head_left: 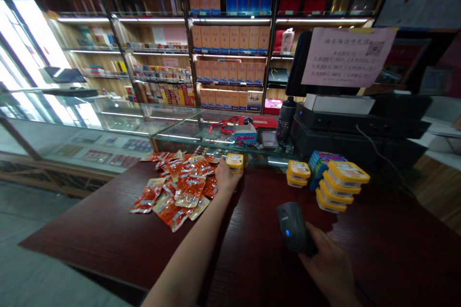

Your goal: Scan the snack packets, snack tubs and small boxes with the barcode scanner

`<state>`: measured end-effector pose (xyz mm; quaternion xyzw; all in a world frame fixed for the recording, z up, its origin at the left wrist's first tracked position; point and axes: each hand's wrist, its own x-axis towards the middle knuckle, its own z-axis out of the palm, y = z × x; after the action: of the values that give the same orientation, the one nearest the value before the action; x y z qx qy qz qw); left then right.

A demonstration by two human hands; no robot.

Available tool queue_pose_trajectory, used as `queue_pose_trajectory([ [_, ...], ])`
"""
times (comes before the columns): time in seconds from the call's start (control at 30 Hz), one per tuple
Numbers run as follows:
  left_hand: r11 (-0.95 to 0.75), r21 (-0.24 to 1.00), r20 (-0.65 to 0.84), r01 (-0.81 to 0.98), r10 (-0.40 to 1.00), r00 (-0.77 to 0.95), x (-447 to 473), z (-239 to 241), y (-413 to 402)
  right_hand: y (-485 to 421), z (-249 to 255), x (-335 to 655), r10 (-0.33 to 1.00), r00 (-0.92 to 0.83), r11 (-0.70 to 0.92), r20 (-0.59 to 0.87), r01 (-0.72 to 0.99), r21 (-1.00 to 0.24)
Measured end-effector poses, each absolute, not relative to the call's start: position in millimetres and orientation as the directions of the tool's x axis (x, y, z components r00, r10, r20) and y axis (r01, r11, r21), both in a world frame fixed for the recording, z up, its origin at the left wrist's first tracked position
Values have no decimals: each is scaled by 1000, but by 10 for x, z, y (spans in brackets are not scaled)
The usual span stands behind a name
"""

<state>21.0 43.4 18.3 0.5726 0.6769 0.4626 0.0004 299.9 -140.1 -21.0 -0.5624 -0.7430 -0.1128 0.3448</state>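
My left hand (227,178) reaches across the table with its fingers closed around a small yellow-lidded tub (235,161). Just left of that hand spreads a loose pile of orange-red snack packets (189,182). In my right hand (329,261) is a dark barcode scanner (293,225) with a blue light glowing on it, held above the table. Beyond the scanner stand two stacked yellow-lidded tubs (298,172). A taller stack of the same tubs (342,184) is to their right, beside a blue-green box (322,163).
The dark wooden table (118,244) meets a glass display counter (173,127). Toward the back are a pink-and-blue box (245,135), a dark bottle (286,117) and a monitor bearing a paper sign (347,57). Shelves of boxed goods (230,38) line the wall.
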Motion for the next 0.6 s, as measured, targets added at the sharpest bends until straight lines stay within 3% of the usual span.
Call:
queue_pose_trajectory([
  [0.2,-73,589,554,805,761,-336,209,190,432,-1401,-159,2975,770,-138,334,623,919,-208],
  [0.33,-121,507,668,853,681,-301,280,294,316,-1407,-91,2958,791,-121,312,599,923,-226],
  [0.47,-323,356,766,877,638,-76,506,422,162,-1406,-57,2963,793,-99,296,602,925,-238],
  [0.6,-582,276,699,765,668,256,886,461,159,-1395,-62,2969,760,-94,315,643,919,-239],
])
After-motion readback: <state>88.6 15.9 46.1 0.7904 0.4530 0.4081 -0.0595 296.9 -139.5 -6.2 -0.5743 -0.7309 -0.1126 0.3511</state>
